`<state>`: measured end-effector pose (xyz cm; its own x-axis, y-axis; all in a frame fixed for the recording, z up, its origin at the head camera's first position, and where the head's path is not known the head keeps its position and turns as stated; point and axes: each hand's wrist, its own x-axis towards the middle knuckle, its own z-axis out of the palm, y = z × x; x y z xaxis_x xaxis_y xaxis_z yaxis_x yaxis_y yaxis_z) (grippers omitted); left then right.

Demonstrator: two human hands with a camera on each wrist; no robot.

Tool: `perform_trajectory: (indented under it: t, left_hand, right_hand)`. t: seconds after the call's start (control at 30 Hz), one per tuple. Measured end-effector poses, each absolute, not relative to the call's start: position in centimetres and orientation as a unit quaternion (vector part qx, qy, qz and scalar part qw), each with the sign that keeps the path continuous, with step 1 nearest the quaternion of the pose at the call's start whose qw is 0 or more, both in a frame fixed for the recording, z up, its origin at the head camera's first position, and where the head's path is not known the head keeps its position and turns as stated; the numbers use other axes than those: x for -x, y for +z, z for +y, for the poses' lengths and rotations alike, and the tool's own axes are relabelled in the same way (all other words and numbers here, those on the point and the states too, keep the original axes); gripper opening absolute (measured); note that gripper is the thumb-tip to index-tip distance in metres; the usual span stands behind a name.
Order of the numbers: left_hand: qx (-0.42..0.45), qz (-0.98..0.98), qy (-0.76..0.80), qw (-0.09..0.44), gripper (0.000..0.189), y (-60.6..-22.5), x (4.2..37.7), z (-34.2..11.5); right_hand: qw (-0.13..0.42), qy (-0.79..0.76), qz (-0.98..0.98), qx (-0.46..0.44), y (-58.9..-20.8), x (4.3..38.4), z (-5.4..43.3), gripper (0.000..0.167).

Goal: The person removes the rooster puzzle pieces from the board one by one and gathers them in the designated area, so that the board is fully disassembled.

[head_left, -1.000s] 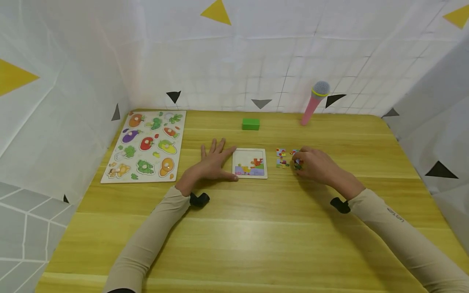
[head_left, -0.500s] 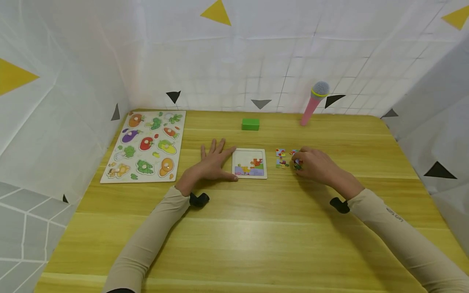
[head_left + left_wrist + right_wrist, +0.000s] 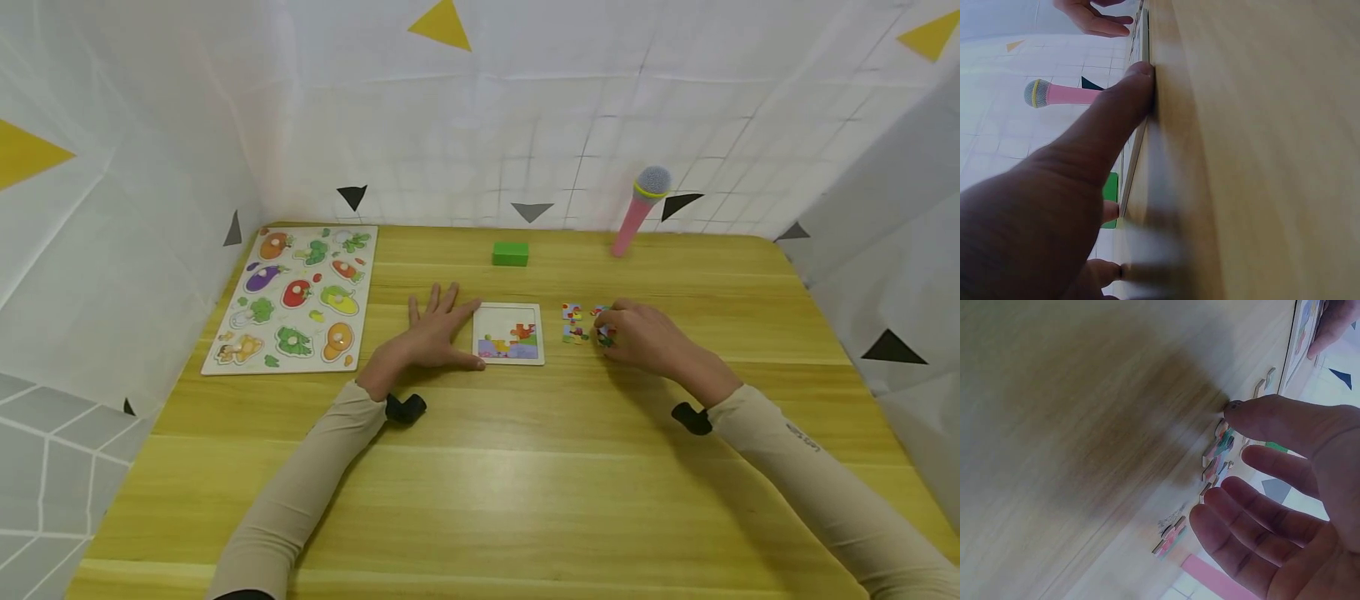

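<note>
My left hand lies spread on the table, thumb and index finger at the left corners of a small white-rimmed puzzle tray. Joined pieces fill its lower part and right side. In the left wrist view, the thumb presses against the tray's edge. To the right of the tray lie several loose jigsaw pieces. Over the right-hand ones my right hand is lowered, partly hiding them. The right wrist view shows its thumb and index finger apart, right beside a jigsaw piece on the table.
A vegetable knob-puzzle board lies at the left. Behind the tray is a green block. A pink toy microphone stands tilted toward the back right, near the white patterned curtain.
Both hands keep their places at the tray and the loose pieces. The whole head view has shifted slightly to the left; no object has moved.
</note>
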<state>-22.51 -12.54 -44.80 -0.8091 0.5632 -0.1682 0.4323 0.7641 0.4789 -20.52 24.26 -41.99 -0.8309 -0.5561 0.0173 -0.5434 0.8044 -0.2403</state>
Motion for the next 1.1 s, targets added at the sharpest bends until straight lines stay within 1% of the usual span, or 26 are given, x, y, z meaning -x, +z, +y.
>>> perform_trajectory:
  t: [0.17,0.5,0.77,0.9,1.1]
  left_hand:
    - [-0.267,0.926,0.216,0.154,0.108,-44.8,22.5,-12.5]
    - [-0.265,0.926,0.219,0.154,0.109,-45.0,22.5,-12.5]
    - [-0.264,0.929,0.211,0.151,0.110,-45.1,22.7,-12.6]
    - [-0.266,0.928,0.213,0.152,0.110,-45.1,22.7,-12.6]
    - [-0.268,0.927,0.212,0.152,0.110,-45.2,22.8,-12.6]
  right_hand:
    - [0.028,-0.123,0.951,0.283,-42.0,20.4,24.2,0.027]
    - [0.024,-0.117,0.948,0.295,-41.4,20.5,22.6,0.038]
    - [0.037,-0.131,0.948,0.288,-40.8,20.8,19.9,0.036]
    - [0.043,-0.143,0.942,0.301,-40.9,21.0,18.9,0.036]
    - [0.046,-0.136,0.941,0.305,-41.1,21.2,17.9,0.039]
